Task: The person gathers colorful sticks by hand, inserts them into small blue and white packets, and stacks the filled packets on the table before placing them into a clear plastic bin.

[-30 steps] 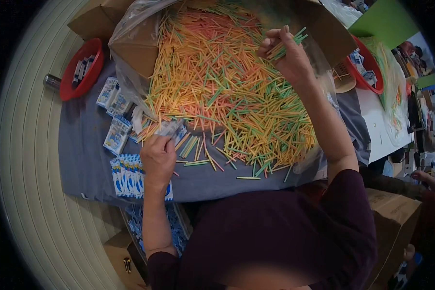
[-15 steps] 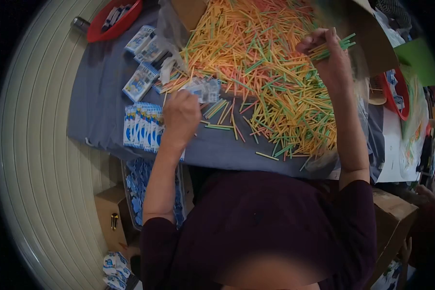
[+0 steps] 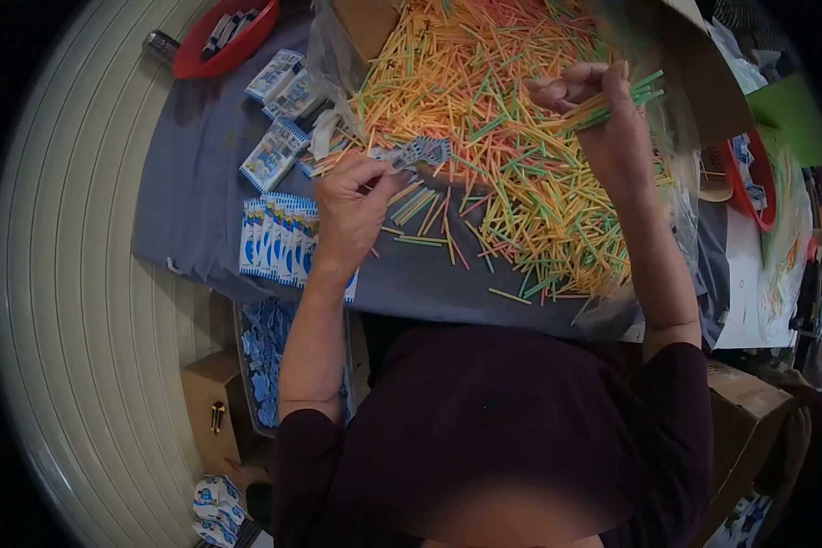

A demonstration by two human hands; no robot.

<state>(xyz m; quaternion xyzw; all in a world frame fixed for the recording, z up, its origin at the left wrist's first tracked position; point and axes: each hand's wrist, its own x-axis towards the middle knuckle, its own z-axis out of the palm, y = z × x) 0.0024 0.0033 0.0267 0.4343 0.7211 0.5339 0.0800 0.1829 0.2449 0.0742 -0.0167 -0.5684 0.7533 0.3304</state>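
Above the near left part of the pile, my left hand [image 3: 352, 205] pinches a small see-through packet [image 3: 422, 152] with a blue striped edge between thumb and fingers. My right hand [image 3: 616, 128] is raised over the pile's right side, its fingers closed round a small bunch of green and yellow sticks [image 3: 647, 89]. Below both hands spreads a large heap of thin sticks [image 3: 484, 100] in yellow, orange, pink and green. Several loose sticks [image 3: 416, 205] lie on the cloth just right of my left hand. A row of overlapping blue-and-white packets [image 3: 279, 239] lies left of my left wrist.
More filled packets [image 3: 274, 155] lie on the grey cloth [image 3: 192, 183] at the left. A red basin [image 3: 224, 46] stands at the far left, another red basin [image 3: 756, 187] at the right. Below the table edge is a bin of blue wrappers [image 3: 263, 356]. Cardboard flaps [image 3: 703, 73] border the heap.
My left hand has lifted slightly and turned, tilting the packet to the right. My right hand has shifted a little left with its bunch, the fingers stretching more leftward.
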